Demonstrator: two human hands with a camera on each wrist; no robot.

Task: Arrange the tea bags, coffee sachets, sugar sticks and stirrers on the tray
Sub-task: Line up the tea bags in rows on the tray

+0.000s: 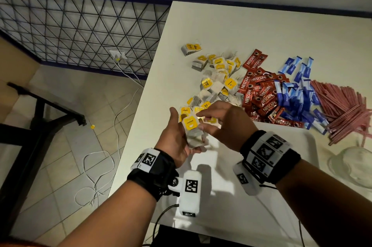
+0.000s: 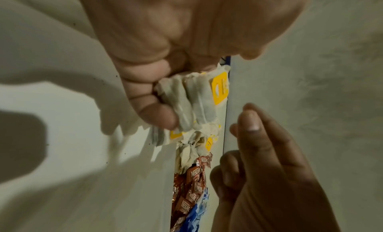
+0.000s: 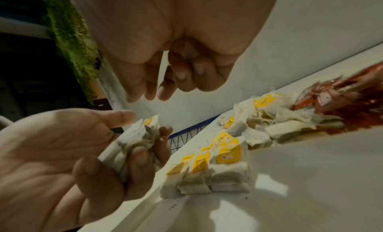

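My left hand grips a small stack of tea bags with yellow tags, held upright above the white tray's far left corner. In the left wrist view its fingers curl round the stack. My right hand hovers just right of the stack, fingers relaxed and holding nothing. A short row of tea bags stands in the tray corner. Beyond the tray lie loose tea bags, red coffee sachets, blue sugar sticks and pink stirrers.
A clear glass bowl sits at the right, beside the tray. The table's left edge drops to a tiled floor with white cables. A wire grid panel stands at the back left.
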